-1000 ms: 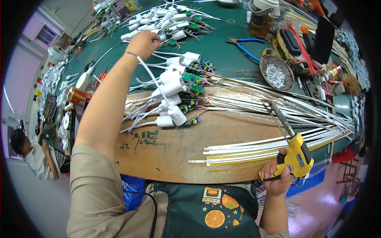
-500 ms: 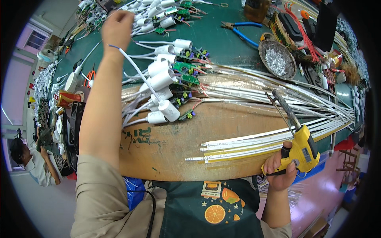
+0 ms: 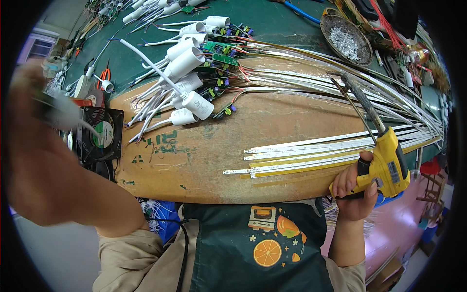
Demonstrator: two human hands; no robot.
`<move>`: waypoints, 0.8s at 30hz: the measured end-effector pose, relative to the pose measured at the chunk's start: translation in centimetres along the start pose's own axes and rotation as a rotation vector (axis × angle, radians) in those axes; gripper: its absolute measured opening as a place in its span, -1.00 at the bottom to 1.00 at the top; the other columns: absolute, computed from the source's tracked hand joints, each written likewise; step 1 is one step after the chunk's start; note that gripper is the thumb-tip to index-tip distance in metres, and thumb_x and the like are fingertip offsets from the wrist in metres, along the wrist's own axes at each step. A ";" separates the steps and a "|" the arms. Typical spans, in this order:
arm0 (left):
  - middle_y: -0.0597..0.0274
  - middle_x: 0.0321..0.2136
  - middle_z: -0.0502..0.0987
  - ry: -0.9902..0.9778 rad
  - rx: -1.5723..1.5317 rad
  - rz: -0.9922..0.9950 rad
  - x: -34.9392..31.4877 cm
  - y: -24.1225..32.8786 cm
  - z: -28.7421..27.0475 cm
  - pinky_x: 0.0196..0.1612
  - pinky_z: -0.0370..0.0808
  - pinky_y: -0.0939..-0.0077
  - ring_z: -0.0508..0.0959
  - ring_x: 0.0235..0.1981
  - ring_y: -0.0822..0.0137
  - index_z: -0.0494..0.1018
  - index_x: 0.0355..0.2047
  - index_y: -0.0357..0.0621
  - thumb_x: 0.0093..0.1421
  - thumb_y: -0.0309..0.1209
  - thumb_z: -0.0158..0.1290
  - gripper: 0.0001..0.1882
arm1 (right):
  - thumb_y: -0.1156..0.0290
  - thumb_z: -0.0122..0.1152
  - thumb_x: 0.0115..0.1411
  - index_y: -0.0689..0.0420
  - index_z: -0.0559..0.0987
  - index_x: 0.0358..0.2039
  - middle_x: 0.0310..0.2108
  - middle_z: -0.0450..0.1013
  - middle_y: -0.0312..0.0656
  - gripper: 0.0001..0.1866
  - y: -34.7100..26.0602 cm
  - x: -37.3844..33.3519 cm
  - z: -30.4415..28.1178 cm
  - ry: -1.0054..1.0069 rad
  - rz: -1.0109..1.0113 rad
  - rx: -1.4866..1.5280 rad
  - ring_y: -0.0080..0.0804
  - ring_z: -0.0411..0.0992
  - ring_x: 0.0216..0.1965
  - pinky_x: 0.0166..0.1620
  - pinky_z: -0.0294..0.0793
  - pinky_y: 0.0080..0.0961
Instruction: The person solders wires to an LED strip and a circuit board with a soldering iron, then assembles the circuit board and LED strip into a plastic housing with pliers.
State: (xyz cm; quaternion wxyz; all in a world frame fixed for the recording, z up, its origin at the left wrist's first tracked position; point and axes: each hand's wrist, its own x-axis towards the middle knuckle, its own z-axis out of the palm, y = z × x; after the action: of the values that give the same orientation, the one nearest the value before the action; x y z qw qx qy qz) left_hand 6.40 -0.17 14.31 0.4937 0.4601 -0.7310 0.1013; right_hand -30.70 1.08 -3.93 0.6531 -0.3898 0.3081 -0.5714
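My right hand (image 3: 354, 194) grips a yellow and black soldering gun (image 3: 390, 168), its dark metal barrel and thin feed tube pointing up and away over the LED strips. Several white LED strips (image 3: 311, 150) lie side by side on the brown board (image 3: 228, 180), left of the gun. At far left, close to the camera, my left hand (image 3: 36, 160) is smeared by motion. It holds a blurred white cylindrical cap (image 3: 67, 110) with some green on it and a white wire. A pile of similar white caps (image 3: 187, 65), wired to small green circuit boards (image 3: 224, 60), lies beyond the board's middle.
A black fan (image 3: 100, 134) stands at the board's left edge. Far right, a round dish (image 3: 346, 44) holds silvery bits. Orange-handled scissors (image 3: 105, 74) and blue-handled pliers (image 3: 301, 10) lie on the green table (image 3: 272, 36). More caps are heaped at the back.
My left hand has come back from the far pile to the near left, now with a white cap in it. My right hand still holds the soldering gun. The whole view has shifted.
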 end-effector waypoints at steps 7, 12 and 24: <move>0.23 -0.52 0.52 -0.694 -0.066 -0.211 -10.5 3.3 9.3 -0.32 0.44 0.36 0.52 -0.43 0.19 0.47 -0.53 -0.14 -0.16 -0.58 0.20 -0.84 | -0.03 0.01 0.22 0.27 0.15 0.12 -0.61 0.24 -0.33 -0.32 -0.4 0.0 0.1 -0.019 -0.008 -0.029 -0.59 0.23 -0.69 -0.60 0.32 -0.65; 0.20 -0.50 0.51 -0.739 -0.075 -0.337 -11.5 3.2 9.8 -0.35 0.35 0.32 0.49 -0.43 0.15 0.46 -0.51 -0.12 -0.07 -0.53 0.17 -0.89 | -0.01 0.02 0.22 0.27 0.15 0.12 -0.61 0.25 -0.32 -0.32 -0.4 0.0 -0.2 -0.037 0.007 -0.007 -0.59 0.24 -0.68 -0.58 0.34 -0.63; 0.23 -0.52 0.49 -0.668 -0.048 -0.295 -11.8 2.4 10.1 -0.32 0.30 0.34 0.46 -0.44 0.17 0.46 -0.49 -0.11 -0.08 -0.58 0.15 -0.87 | -0.01 0.02 0.22 0.27 0.15 0.12 -0.60 0.25 -0.32 -0.32 -0.3 0.0 0.0 -0.034 0.005 -0.033 -0.59 0.25 -0.68 -0.58 0.34 -0.65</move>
State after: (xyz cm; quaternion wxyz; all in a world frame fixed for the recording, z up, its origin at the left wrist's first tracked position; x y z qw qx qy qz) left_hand -0.72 1.78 0.48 0.2475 0.5565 -0.7799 -0.1441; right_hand -30.82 1.04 -3.66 0.6533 -0.4092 0.3075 -0.5579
